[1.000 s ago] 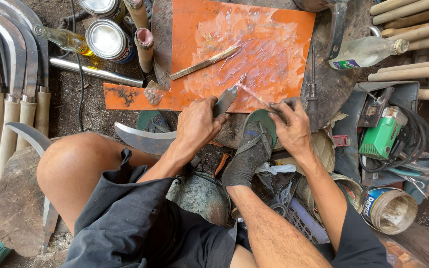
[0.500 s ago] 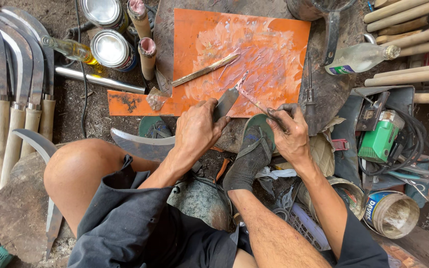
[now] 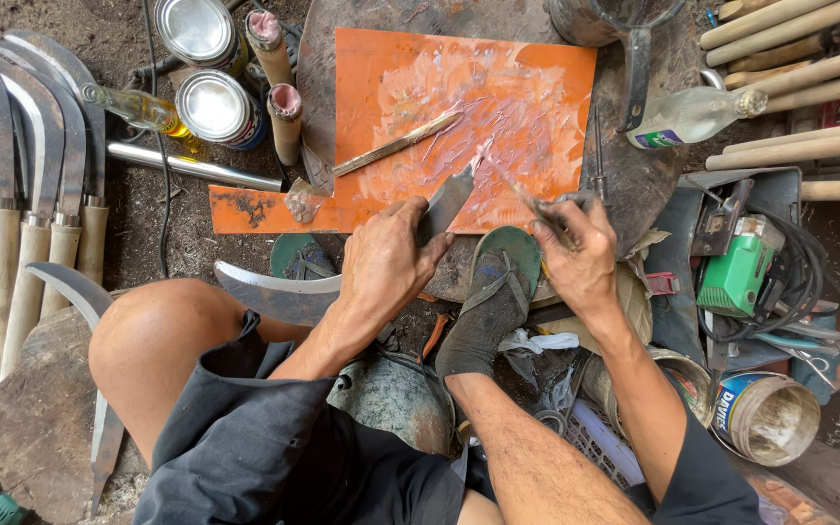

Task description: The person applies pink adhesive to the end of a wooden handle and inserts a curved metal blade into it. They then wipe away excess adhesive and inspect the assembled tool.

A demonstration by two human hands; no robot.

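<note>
orange board, smeared with pale paste, lies flat on a round dark slab. sickle blades with pale wooden handles lie in a row at far left. green power tool sits at right. curved blade is clenched in left hand, its tip resting at the board's lower edge. right hand grasps a thin stick, tip touching the paste just beside the blade tip.
</note>
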